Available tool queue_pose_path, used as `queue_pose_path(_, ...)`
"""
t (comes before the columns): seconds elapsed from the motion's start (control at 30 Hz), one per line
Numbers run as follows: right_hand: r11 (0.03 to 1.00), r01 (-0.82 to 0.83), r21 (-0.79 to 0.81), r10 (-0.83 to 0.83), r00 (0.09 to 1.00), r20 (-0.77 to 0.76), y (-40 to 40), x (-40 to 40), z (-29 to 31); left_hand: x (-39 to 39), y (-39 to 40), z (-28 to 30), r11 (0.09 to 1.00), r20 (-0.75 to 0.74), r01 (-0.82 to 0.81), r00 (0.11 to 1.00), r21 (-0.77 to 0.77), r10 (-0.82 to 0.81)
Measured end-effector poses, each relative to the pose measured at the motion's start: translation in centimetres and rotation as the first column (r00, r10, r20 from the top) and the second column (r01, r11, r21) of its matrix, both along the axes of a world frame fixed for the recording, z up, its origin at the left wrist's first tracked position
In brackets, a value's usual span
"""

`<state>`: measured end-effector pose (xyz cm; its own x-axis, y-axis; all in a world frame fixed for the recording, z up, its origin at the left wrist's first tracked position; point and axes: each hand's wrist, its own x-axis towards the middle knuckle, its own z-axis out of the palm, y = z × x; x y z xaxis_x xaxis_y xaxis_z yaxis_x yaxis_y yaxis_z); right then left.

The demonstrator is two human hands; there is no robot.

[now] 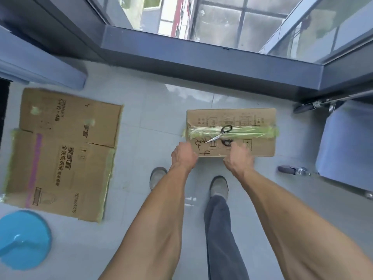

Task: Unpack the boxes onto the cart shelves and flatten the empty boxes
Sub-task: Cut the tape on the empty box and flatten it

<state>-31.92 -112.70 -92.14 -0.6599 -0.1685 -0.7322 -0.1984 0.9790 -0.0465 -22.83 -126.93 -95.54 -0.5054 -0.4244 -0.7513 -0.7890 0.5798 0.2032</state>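
A sealed cardboard box [231, 132] stands on the pale tiled floor [153, 122], in front of the person's feet. A band of greenish tape [252, 131] runs along the top of the box, from the left end to the right end. A pair of scissors [221, 134] with black handles lies on top, across the tape, with the blades pointing toward the near left corner.

Both hands are at the near edge of this box. The left hand [184, 155] is at the near left corner, and its fingers are curled downward over the edge. They seem to grip the corner, but the fingertips are hidden behind the hand. The right hand [239, 158] is at the middle of the near edge, with the fingers bent over the top of the box; it touches the cardboard just beside a scissor handle. How tightly it holds, I cannot tell.

To the left, well apart, a flattened box [62, 152] lies on the floor. A blue plastic basin [23, 240] sits near its lower corner. On the right, a grey cart [343, 148] with a small wheel [290, 170] is partly in view.
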Motion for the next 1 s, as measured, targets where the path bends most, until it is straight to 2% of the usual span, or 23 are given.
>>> queue_pose_path(0.23,0.994,0.085,-0.074,-0.086,0.996,-0.015,4.5,-2.8,-5.3,-5.6,6.0,-5.6,0.984,-0.070,0.109,0.990,-0.144,-0.120)
queue_pose_path(0.47,0.978,0.096,-0.184,-0.106,0.993,-0.044,4.5,-2.7,-10.6,-6.3,6.7,-10.7,0.960,-0.100,0.138,0.981,-0.244,-0.167)
queue_pose_path(0.63,0.979,-0.012,-0.204,-0.017,0.990,-0.140,3.8,-2.6,-12.9,-5.9,5.4,-12.6,0.915,-0.114,0.243,0.949,-0.321,-0.292)
queue_pose_path(0.83,0.973,-0.034,-0.227,-0.002,0.988,-0.156,1.7,-2.2,-12.8,-6.5,3.7,-11.6,0.950,-0.152,0.245,0.949,-0.193,-0.276)
queue_pose_path(0.93,0.968,-0.073,-0.240,0.023,0.978,-0.208,1.2,-2.5,-12.5,-6.9,2.9,-11.5,0.997,-0.192,0.074,0.979,0.003,-0.072)
queue_pose_path(1.0,0.964,-0.089,-0.250,0.033,0.975,-0.222,1.3,-3.1,-12.0,-7.0,2.6,-11.3,0.992,-0.214,0.003,0.977,0.123,0.024)
